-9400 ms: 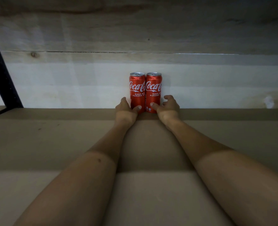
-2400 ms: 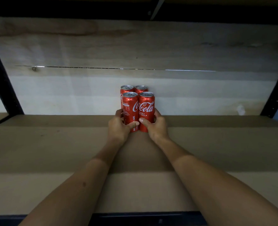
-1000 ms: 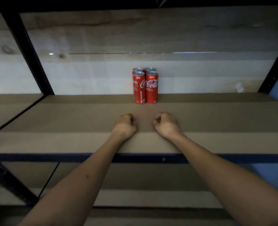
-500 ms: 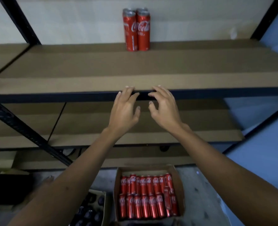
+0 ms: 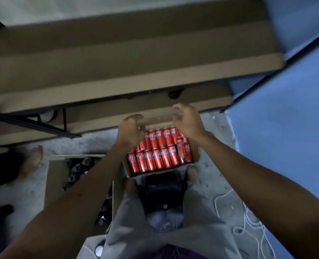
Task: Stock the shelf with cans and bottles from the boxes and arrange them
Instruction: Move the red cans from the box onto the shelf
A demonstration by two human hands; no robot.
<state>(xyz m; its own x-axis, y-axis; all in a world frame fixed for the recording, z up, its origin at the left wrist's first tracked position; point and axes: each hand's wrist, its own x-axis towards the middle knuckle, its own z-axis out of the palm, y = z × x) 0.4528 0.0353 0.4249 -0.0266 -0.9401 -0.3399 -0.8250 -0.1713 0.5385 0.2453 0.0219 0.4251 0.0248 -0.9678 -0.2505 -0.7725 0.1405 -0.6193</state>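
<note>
Legs in grey shorts (image 5: 201, 221) stand on the floor (image 5: 220, 146), with bare toes just beside the near wall of a cardboard box (image 5: 196, 156) packed with red cans (image 5: 155, 157), and a second box (image 5: 54, 176) of dark bottles (image 5: 76, 169) sits to its left. Above the cans, apart from them, hang the left hand (image 5: 131, 130) and right hand (image 5: 187, 121), each grip loose with bent fingers and holding nothing. Farther off run the brown shelf boards (image 5: 136, 58), one above another.
</note>
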